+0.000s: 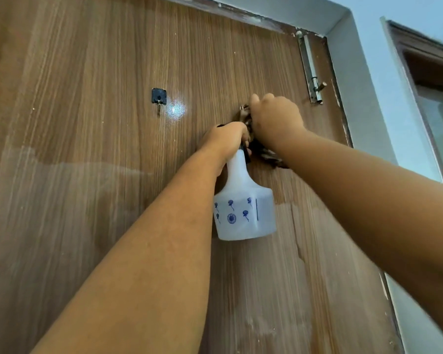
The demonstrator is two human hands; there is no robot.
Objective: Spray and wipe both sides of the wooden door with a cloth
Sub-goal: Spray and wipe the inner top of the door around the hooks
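The wooden door [100,175] stands right in front of both hands, brown and streaked with vertical grain, its lower part dulled by a wet film. The left hand [226,140] grips the neck of a white spray bottle [243,213]. Just beside it, the right hand [275,117] presses a dark cloth [269,155] against the door.

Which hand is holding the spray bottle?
The left hand grips the white spray bottle by its neck. The right hand holds the cloth instead.
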